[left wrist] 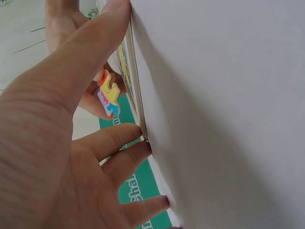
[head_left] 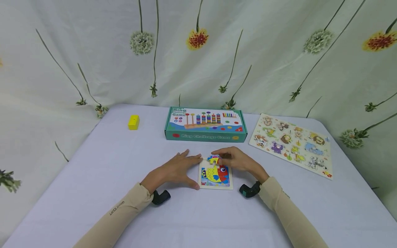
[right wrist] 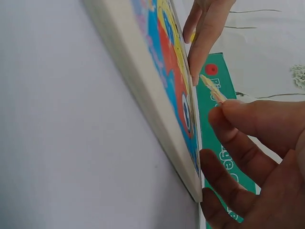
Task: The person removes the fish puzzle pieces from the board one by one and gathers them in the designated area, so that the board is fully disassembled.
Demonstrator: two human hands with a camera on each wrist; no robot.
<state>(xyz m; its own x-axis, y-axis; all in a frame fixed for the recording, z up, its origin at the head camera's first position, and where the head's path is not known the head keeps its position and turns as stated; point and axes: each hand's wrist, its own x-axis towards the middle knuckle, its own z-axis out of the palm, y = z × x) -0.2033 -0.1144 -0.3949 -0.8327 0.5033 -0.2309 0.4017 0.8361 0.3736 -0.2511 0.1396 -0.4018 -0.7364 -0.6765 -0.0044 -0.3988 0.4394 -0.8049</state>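
Note:
A small wooden fish puzzle board [head_left: 216,188] with a yellow and red fish lies flat on the table between the hands. My left hand [head_left: 178,171] is spread along its left side, thumb at the near corner and a fingertip at the far corner. Above the board's far edge, my right hand [head_left: 238,160] pinches a puzzle piece [head_left: 213,159] between thumb and forefinger. In the left wrist view the piece [left wrist: 110,93] is yellow with red, pink and blue parts. The right wrist view shows it edge-on and tilted, apart from the board.
Behind the board stands a green Ring Challenge Game box [head_left: 206,136]. A larger animal puzzle board [head_left: 288,151] lies at the right, and a yellow block [head_left: 133,122] sits at the back left. A flower-patterned cloth [head_left: 198,69] hangs behind the table.

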